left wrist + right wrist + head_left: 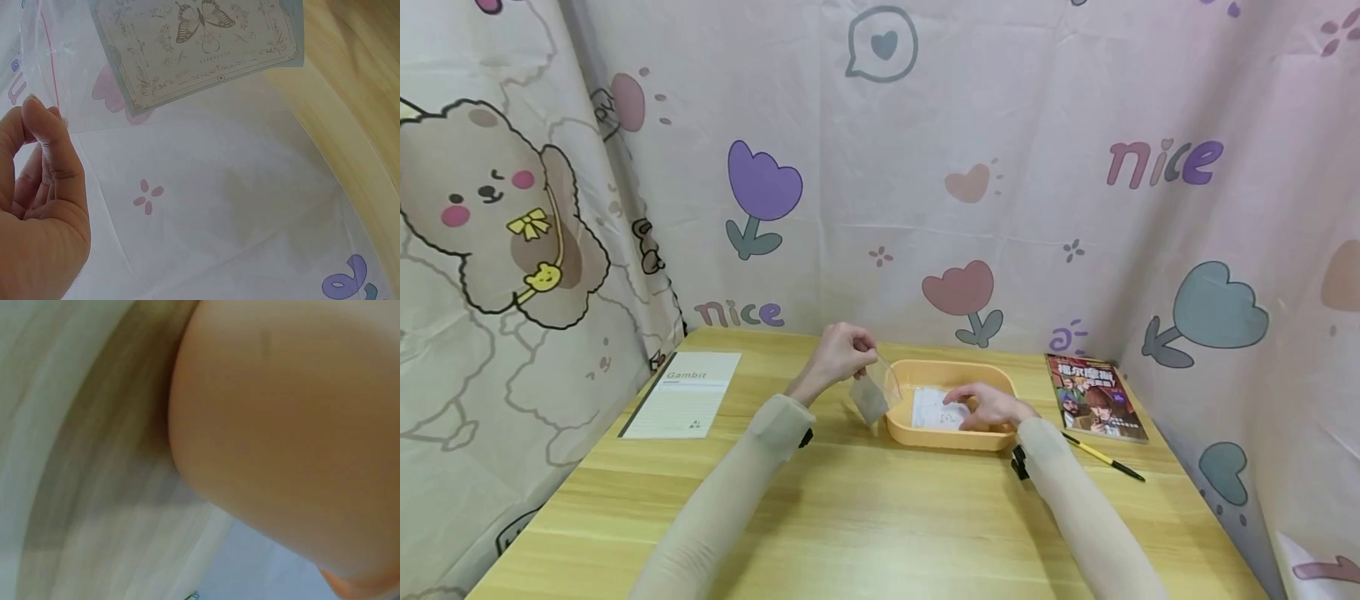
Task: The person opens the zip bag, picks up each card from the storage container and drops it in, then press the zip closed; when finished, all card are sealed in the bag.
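1. Right of centre, the right hand dips into the orange basket, over white papers; whether its grip holds one, I cannot tell.
2. At centre, the left hand has its grip pinched on a clear bag with a butterfly card; that edge-only pinch could slip, dropping both.
3. Left: notebook, "Gambit". Right: magazine, Chinese title.
4. Behind: curtain, "nice".
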A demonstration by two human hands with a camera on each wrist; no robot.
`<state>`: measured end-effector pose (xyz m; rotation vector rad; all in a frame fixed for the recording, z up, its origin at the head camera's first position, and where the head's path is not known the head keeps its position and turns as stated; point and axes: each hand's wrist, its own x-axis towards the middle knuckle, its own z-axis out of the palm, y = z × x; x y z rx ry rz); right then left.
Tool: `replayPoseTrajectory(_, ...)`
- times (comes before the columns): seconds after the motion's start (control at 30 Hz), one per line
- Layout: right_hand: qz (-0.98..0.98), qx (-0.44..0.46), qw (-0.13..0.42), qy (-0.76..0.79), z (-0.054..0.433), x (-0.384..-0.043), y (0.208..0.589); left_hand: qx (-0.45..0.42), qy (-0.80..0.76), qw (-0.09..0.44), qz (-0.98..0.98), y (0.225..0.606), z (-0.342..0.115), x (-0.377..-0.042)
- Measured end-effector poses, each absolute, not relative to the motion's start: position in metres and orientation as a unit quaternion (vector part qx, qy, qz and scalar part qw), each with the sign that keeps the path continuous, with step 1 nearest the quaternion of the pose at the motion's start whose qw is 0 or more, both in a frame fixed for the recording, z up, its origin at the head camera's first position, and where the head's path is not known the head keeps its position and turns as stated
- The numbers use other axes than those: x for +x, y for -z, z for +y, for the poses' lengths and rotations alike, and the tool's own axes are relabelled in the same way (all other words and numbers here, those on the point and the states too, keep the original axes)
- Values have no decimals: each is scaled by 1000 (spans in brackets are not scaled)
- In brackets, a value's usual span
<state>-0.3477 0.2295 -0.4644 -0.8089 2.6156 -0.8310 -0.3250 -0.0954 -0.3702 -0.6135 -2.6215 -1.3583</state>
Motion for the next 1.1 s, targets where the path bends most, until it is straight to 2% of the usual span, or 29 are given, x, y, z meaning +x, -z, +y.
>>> replayPoseTrajectory(0.3, 909, -335, 101, 227, 223, -350, 465, -203, 451, 65, -867, 370, -98, -324)
replayPoseTrajectory(0.77, 915, -327, 103, 210, 226, -349, 471, -201, 449, 55, -869, 372, -92, -325)
replayPoseTrajectory(1.1, 914, -330, 73, 223, 227, -347, 471, -199, 450, 56, -869, 370, -94, -323)
